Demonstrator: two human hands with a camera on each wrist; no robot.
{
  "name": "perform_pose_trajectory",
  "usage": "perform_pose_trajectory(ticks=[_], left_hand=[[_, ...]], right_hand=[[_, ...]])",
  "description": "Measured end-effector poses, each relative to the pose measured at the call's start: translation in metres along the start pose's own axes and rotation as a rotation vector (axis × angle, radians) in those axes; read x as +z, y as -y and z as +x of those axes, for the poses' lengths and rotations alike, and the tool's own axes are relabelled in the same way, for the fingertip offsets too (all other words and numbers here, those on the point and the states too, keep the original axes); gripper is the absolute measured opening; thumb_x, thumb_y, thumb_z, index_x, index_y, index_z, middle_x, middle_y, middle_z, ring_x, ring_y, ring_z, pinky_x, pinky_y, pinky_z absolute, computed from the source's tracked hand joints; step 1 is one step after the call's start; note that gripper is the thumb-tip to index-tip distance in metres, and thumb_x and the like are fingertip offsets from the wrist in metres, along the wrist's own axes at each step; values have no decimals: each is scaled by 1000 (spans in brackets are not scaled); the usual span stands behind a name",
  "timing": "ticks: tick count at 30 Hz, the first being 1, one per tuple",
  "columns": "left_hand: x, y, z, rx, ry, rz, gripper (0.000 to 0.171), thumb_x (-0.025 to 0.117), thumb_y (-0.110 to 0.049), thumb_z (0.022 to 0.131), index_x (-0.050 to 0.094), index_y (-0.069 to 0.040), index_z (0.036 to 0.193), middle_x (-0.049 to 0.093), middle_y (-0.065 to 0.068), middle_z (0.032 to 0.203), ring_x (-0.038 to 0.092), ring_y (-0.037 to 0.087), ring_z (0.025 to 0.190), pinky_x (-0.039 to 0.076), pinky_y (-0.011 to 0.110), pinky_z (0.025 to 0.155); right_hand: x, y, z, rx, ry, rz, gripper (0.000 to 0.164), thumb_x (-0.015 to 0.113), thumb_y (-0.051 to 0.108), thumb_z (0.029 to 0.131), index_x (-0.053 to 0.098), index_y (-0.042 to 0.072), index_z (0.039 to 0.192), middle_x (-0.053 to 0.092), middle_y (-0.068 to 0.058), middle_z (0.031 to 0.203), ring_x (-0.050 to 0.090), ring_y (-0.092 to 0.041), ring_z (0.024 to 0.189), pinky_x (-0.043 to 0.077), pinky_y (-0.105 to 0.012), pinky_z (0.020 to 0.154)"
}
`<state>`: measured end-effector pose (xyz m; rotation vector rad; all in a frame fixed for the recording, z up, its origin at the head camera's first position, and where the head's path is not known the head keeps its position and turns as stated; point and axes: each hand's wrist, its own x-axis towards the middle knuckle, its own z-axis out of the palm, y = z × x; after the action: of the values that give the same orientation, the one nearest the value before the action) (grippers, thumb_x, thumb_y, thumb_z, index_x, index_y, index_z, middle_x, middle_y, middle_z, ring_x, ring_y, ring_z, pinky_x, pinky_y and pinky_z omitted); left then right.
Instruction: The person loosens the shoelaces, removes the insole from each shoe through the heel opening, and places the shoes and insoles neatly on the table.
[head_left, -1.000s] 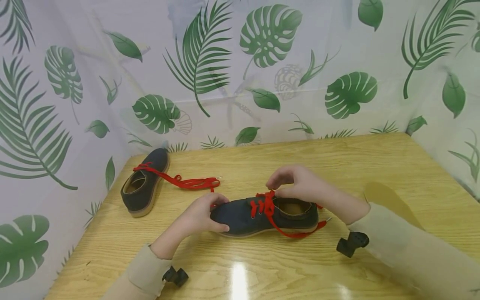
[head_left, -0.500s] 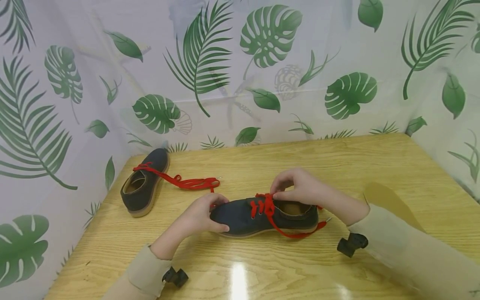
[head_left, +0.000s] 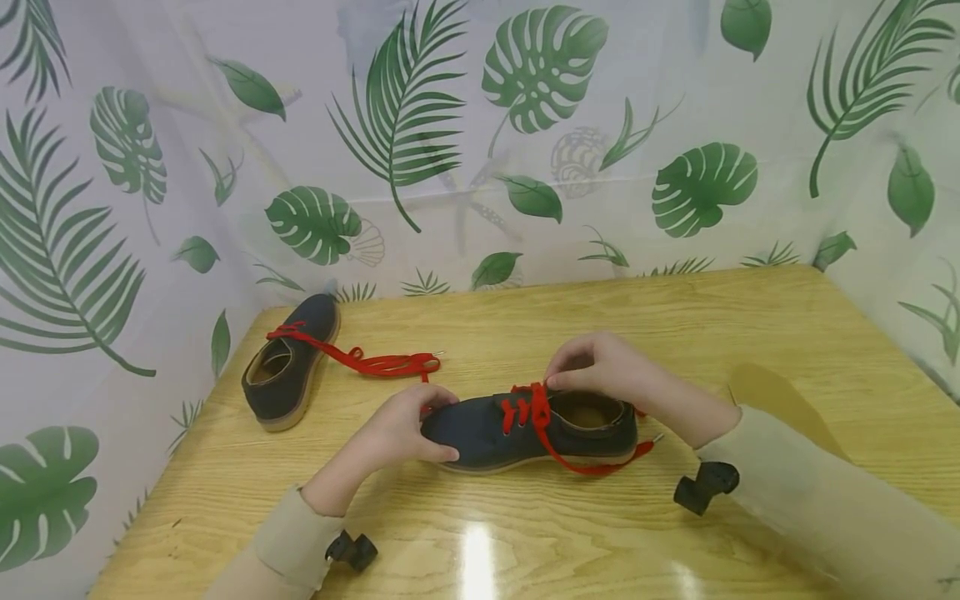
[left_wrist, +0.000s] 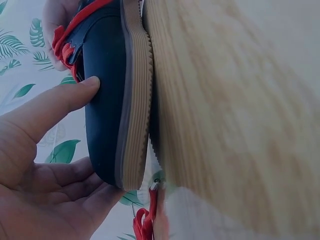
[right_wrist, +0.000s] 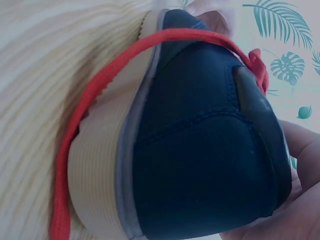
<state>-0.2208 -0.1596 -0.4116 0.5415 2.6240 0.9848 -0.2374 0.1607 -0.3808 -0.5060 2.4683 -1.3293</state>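
A dark navy shoe (head_left: 480, 437) lies on its sole, toe to the left, with a red shoelace (head_left: 540, 408) tied at the front of its opening. My left hand (head_left: 397, 427) grips the toe, thumb on the near side and fingers round the far side. In the left wrist view, the thumb presses the dark upper (left_wrist: 107, 110). At the knot, my right hand (head_left: 611, 371) pinches the red lace between thumb and index finger. One loose lace end (right_wrist: 95, 85) arcs down the shoe's near side in the right wrist view.
A matching shoe (head_left: 288, 375) stands at the back left of the wooden table (head_left: 600, 533). Its long red lace (head_left: 375, 362) trails right towards my left hand. Leaf-printed cloth (head_left: 450, 125) walls the table's back and sides.
My right fingers have come down onto the knot and closed on the red lace, which is now drawn up slightly. The left hand and both shoes stay where they were.
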Motion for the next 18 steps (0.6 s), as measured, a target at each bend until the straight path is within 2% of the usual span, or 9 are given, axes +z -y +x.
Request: perform_pose_trajectory(ticks=[5, 13, 18], left_hand=[[-1, 0, 0, 5, 6, 9, 63, 94, -12, 79, 67, -5, 135, 69, 11, 130, 64, 31, 124, 55, 51, 109], [-1, -1, -2, 16, 4, 20, 62, 95, -11, 78, 67, -4, 134, 69, 12, 130, 64, 33, 124, 55, 51, 108], [-1, 0, -1, 21, 9, 19, 63, 95, -12, 79, 67, -4, 134, 69, 13, 131, 64, 33, 124, 56, 51, 108]], right_hand=[[-5, -2, 0, 45, -12, 80, 18, 76, 18, 100, 79, 2, 109, 78, -2, 105, 68, -14, 100, 55, -33, 94], [-12, -8, -1, 120, -58, 159, 24, 70, 21, 103, 75, 1, 115, 72, -2, 110, 62, -28, 116, 47, -55, 112], [-17, -11, -2, 127, -87, 155, 27, 68, 22, 104, 74, -1, 118, 73, -3, 110, 63, -25, 112, 45, -58, 112]])
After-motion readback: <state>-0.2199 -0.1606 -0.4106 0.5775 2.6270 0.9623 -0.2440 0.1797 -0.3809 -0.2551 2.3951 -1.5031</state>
